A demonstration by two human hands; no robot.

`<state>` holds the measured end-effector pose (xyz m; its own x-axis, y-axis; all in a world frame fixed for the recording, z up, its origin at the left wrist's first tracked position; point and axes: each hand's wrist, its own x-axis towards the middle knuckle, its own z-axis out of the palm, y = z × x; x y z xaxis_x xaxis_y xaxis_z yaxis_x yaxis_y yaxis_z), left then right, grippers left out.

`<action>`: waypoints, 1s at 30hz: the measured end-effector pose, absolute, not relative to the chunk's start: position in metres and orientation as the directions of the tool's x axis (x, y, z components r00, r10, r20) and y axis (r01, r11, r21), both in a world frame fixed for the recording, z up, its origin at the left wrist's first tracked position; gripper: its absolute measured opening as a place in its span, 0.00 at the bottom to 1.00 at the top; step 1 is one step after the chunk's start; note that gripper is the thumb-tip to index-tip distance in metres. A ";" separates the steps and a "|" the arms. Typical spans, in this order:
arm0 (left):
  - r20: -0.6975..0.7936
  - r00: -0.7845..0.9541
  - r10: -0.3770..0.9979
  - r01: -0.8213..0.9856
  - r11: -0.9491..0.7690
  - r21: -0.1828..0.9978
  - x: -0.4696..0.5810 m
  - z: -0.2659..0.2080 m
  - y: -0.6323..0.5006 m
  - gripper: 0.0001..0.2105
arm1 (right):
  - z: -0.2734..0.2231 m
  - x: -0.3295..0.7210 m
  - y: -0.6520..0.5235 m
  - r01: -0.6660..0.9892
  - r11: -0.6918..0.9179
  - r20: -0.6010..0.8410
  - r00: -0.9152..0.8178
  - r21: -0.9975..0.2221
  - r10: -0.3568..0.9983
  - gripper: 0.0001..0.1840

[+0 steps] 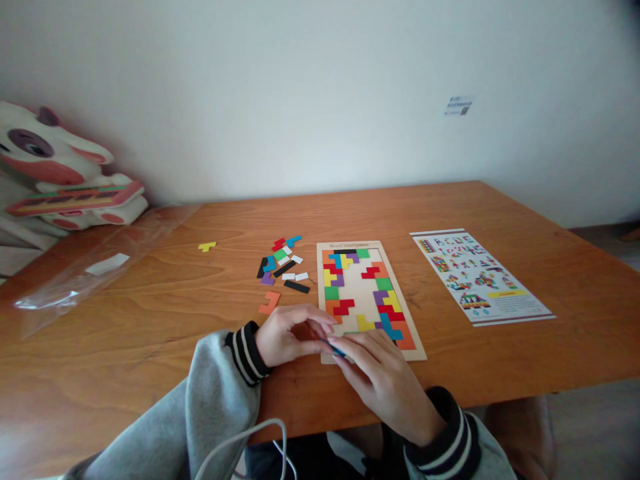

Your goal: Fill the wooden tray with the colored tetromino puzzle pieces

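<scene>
1. While the right hand pinches a blue puzzle piece over the puzzle board's seven o'clock corner, the half-curled left hand meets it, perhaps steadying; whether it grips cannot be told.
2. Loose puzzle pieces lie at ten o'clock, probably for reach.
3. Printed pattern sheet: three o'clock, presumably for reference.

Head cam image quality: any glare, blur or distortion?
Head view: soft light, bright patch on the wall; head view: highlights on the clear plastic bag; head view: no strong motion blur on left hand or right hand, small print on the sheet unreadable; head view: wide-angle stretch towards the edges, dark top-right corner.
</scene>
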<state>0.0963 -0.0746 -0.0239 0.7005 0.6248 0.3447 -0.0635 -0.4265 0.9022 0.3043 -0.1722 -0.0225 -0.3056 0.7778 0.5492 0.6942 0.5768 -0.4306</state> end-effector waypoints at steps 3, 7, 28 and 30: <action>0.302 0.662 0.686 -0.090 -0.327 0.941 0.097 -0.026 -0.076 0.17 | -0.023 0.304 -0.173 0.674 0.589 0.554 -0.310 -0.446 0.773 0.11; 0.229 0.624 0.747 -0.154 -0.170 0.973 0.099 -0.028 -0.077 0.17 | -0.022 0.306 -0.173 0.652 0.614 0.589 -0.304 -0.444 0.749 0.11; 0.514 0.609 0.604 0.227 -0.754 0.617 0.103 -0.022 -0.075 0.04 | -0.030 0.308 -0.166 0.728 0.521 0.507 -0.275 -0.446 0.817 0.08; 0.527 0.644 0.555 0.228 -0.796 0.561 0.103 -0.022 -0.075 0.05 | -0.030 0.309 -0.166 0.728 0.525 0.497 -0.289 -0.441 0.818 0.08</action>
